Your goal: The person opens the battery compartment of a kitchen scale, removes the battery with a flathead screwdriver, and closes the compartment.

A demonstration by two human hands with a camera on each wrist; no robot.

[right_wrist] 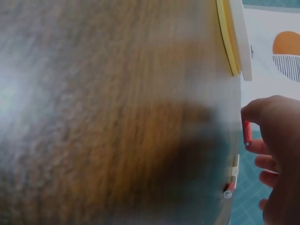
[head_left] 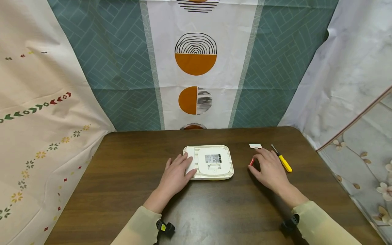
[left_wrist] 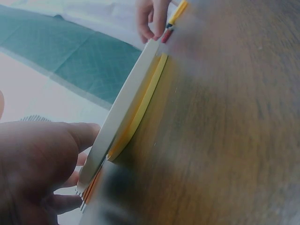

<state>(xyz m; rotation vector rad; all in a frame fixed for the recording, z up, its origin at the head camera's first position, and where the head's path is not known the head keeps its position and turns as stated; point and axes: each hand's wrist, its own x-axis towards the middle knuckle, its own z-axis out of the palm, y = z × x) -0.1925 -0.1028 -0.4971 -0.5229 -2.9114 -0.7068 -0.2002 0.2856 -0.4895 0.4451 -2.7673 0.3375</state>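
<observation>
Scale [head_left: 209, 162], a flat white one, is lying upside down on the dark wooden table [head_left: 128, 177], label side up, so whatever sits on the underside can be reached. It's right under the fingertips of the left hand [head_left: 177, 174]: that hand rests flat on the scale's near-left corner, fingers straight and relaxed, which looks to me like it's just pinning the thing so it doesn't slide around. The left wrist view shows the same thing edge-on, with a yellowish rim under the white body.

Right hand [head_left: 268, 169] is off to the scale's far side, palm down. Its thumb and forefinger are on a small red battery [head_left: 252, 161], looks like an AAA, and in the right wrist view the thumb curls against it, so I'd call that a light pinch.

Just past the right hand's knuckles on the outer side lies a yellow-handled screwdriver [head_left: 283, 161], tip pointing away. Just beyond the fingertips sits a small white cover piece [head_left: 255, 146], probably the battery door, parked where it's easy to grab.
</observation>
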